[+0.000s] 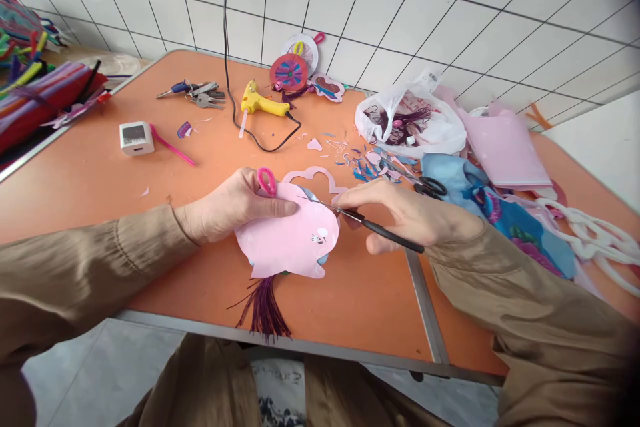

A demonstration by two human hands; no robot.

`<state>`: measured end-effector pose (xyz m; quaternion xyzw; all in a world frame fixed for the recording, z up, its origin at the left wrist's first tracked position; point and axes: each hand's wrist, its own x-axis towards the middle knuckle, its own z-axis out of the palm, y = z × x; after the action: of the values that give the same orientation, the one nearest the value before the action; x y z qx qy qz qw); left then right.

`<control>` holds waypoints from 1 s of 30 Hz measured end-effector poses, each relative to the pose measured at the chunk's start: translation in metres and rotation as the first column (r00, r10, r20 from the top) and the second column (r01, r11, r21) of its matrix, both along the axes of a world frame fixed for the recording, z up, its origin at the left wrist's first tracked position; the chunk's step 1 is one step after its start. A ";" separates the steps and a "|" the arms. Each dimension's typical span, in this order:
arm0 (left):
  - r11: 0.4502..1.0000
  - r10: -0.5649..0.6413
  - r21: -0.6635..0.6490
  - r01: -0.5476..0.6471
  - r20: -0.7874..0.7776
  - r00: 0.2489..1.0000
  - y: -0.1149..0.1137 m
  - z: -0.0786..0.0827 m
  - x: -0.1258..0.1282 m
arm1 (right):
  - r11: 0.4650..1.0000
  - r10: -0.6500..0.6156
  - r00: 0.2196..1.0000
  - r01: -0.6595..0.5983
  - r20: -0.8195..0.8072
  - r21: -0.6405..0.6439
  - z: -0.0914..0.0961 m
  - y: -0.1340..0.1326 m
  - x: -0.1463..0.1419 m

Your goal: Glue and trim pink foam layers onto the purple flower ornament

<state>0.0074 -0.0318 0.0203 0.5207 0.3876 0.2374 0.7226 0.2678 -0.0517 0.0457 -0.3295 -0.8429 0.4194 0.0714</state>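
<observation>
My left hand [235, 208] grips a pink paper shape [293, 237] near its top, thumb pressed on the paper beside a pink loop [267, 181]. A dark purple tassel [265, 310] hangs from the shape's lower edge over the table front. My right hand [407, 213] is closed on black-handled scissors [360, 219], whose blades point left onto the pink shape's upper right edge. A cut pink outline strip [320, 177] lies just behind the shape.
On the orange table [100, 173]: a yellow glue gun [260, 104] with black cable, keys [197, 93], a small white device [136, 138], round decorated pieces [293, 67], a white plastic bag [410, 121], second scissors [425, 185], pink and blue sheets [505, 147], paper scraps, pipe cleaners [30, 87] far left.
</observation>
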 end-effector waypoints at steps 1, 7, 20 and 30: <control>1.000 0.004 0.014 -0.004 0.004 1.000 0.000 -0.001 0.000 | 1.000 0.006 1.000 -0.006 0.022 0.007 0.000 0.000 0.000; 0.999 0.028 0.033 -0.028 0.005 1.000 0.000 -0.003 0.001 | 1.000 0.001 0.995 -0.002 0.102 0.012 0.003 0.001 0.003; 0.997 -0.037 -0.064 0.036 -0.007 0.999 -0.001 -0.002 0.001 | 0.979 -0.025 0.998 0.013 -0.057 -0.205 -0.007 0.007 0.000; 0.990 0.005 -0.142 0.004 0.064 0.998 -0.004 -0.003 0.001 | 0.965 -0.054 0.991 0.020 -0.125 -0.261 -0.014 0.009 0.001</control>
<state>0.0083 -0.0354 0.0175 0.4601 0.3803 0.2260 0.7698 0.2688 -0.0425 0.0315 -0.3235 -0.7681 0.5451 0.0909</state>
